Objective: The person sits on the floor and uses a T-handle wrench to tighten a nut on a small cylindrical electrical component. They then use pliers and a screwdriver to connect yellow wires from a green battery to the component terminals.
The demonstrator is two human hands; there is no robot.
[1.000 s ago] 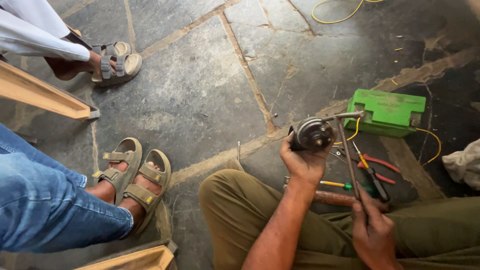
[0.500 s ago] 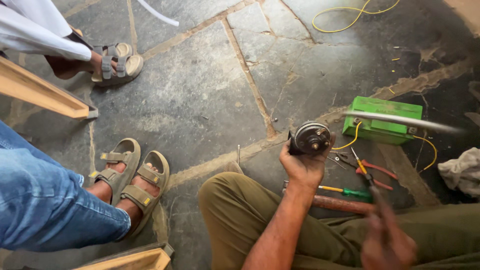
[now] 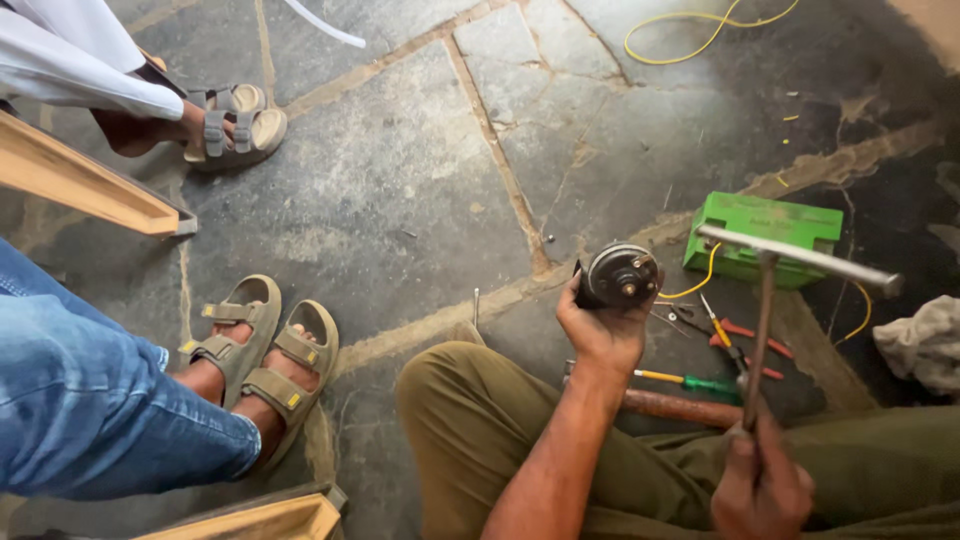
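Observation:
My left hand (image 3: 603,335) grips a small round grey motor part (image 3: 617,275) with its shaft end facing up, held above my olive-trousered knee (image 3: 470,400). My right hand (image 3: 758,490), at the bottom right, is closed round the thin shaft of a T-shaped metal wrench (image 3: 770,290). The wrench's steel crossbar (image 3: 800,258) hovers in front of a green box (image 3: 765,237) on the stone floor, apart from the motor part.
Red-handled pliers (image 3: 745,335), a yellow-green screwdriver (image 3: 695,381) and a rusty bar (image 3: 680,407) lie by my leg. Yellow wire (image 3: 700,25) curls at the far edge, a cloth (image 3: 925,345) at right. Two other people's sandalled feet (image 3: 265,360) (image 3: 225,125) and wooden frames (image 3: 85,190) are at left.
My right hand has lifted the T-shaped wrench from low beside the motor part, swinging its crossbar up and to the right. My left hand keeps the motor part nearly still.

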